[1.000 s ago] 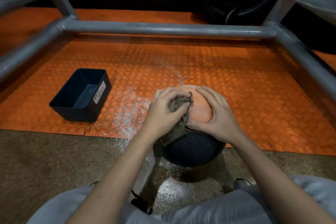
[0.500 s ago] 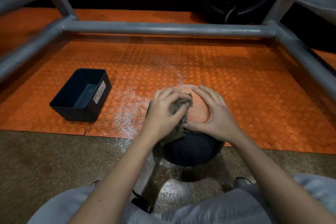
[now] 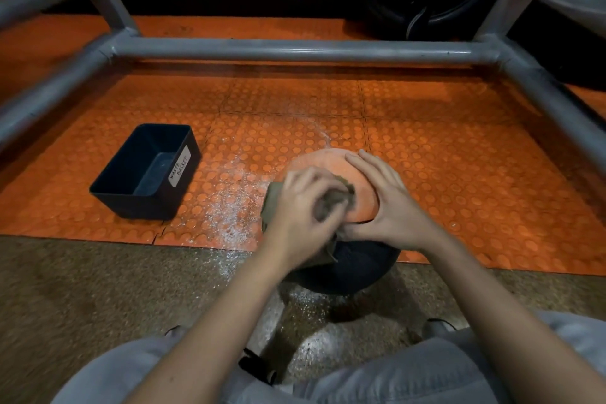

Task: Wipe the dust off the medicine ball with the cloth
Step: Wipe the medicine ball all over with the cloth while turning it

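Here, a round medicine ball point(image 3: 328, 163), textured orange on top and black below, sits on the floor right where the orange studded rubber mat point(image 3: 459, 174) meets the speckled brown floor point(image 3: 98, 289). It lies straight ahead of the person's knees, which are in light grey trousers point(image 3: 426, 371).

The left hand point(image 3: 305, 210) is blurred, but its fingers are curled over a bunched olive-brown cloth point(image 3: 272, 203) and hold it against the upper left of the ball. A corner of the cloth hangs down over the black half. The right hand point(image 3: 390, 203) lies on the right side of the ball with fingers straight and slightly spread. It grips nothing, and its thumb runs along the line between the orange and black parts.

White dust point(image 3: 226, 210) is scattered on the mat just left of the ball and trails onto the brown floor. Further left, well apart from the ball, stands a dark rectangular plastic bin point(image 3: 137, 205) with a white label reading "WASTE BASKET". A grey metal tube frame point(image 3: 295, 51) borders the mat at the far side and on both sides.
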The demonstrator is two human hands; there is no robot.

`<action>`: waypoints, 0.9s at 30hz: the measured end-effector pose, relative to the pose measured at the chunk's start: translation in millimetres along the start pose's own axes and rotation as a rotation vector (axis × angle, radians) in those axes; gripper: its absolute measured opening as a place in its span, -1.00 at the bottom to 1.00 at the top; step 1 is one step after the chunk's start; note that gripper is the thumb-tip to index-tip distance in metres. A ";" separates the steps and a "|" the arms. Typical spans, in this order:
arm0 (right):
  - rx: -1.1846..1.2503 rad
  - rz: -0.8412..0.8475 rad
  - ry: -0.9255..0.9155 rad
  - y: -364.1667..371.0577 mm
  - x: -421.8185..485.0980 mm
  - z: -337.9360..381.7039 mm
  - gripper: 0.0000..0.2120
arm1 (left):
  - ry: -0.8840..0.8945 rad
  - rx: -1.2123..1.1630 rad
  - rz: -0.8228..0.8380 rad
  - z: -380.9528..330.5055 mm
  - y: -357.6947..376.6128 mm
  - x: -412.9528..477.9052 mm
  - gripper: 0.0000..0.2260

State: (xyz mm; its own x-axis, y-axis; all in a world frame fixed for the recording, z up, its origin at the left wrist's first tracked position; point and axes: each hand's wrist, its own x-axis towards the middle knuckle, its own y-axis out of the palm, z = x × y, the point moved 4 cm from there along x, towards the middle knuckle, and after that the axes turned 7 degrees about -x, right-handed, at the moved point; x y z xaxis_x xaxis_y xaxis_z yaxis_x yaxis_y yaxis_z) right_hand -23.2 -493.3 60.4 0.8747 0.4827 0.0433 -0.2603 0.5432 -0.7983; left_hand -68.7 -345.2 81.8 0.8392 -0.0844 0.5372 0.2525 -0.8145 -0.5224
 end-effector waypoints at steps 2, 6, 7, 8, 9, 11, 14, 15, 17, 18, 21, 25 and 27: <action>-0.006 0.000 -0.002 1.1 0.4 1.2 -0.03 | 0.095 0.016 0.032 -3.6 1.2 -2.8 -0.80; -0.005 -0.001 0.014 0.8 -0.5 0.9 -0.02 | -0.386 -0.261 -0.149 41.9 -20.2 4.0 -0.92; 0.002 -0.004 0.016 0.9 -0.6 1.1 -0.02 | -0.506 -0.337 -0.212 54.9 -24.6 2.8 -0.92; 0.006 -0.008 0.016 1.1 -0.5 0.7 -0.02 | -0.558 -0.361 -0.268 63.2 -27.6 1.7 -0.92; 0.009 -0.014 0.016 1.1 -0.7 0.3 -0.02 | -0.578 -0.364 -0.304 65.3 -29.1 0.2 -0.91; 0.020 -0.024 0.019 0.9 -1.2 -1.7 -0.03 | -0.546 -0.346 -0.297 57.2 -23.7 -2.7 -0.92; 0.028 -0.026 0.015 1.1 -1.3 -2.9 -0.03 | -0.255 -0.156 -0.140 20.7 -7.7 -4.1 -0.94; 0.024 -0.022 0.010 1.6 -1.4 -2.5 -0.03 | -0.107 -0.042 -0.079 7.3 -1.5 -5.9 -0.88; 0.014 -0.014 0.000 2.8 -1.5 -2.0 -0.03 | 0.081 0.036 -0.026 -4.4 6.6 -9.5 -0.81; 0.012 -0.017 -0.002 3.3 -1.5 -1.5 -0.02 | 0.094 0.024 -0.029 -2.7 6.1 -9.0 -0.80; 0.004 -0.035 0.010 3.7 -0.8 -2.3 0.01 | -0.129 -0.124 -0.131 19.2 -7.7 -4.5 -0.88; 0.040 -0.051 0.039 2.3 2.0 -6.1 0.04 | -0.625 -0.420 -0.367 59.4 -22.4 -6.2 -0.93; 0.053 -0.065 0.043 2.1 2.9 -7.1 0.02 | -0.628 -0.401 -0.373 59.6 -23.7 -7.9 -0.91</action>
State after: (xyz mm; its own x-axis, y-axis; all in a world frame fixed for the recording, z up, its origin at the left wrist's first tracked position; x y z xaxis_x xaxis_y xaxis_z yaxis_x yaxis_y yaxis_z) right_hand -18.2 -495.7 54.6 0.9069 0.4161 0.0667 -0.2230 0.6081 -0.7619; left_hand -52.6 -291.0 50.4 0.8772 0.4702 0.0970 0.4757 -0.8785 -0.0437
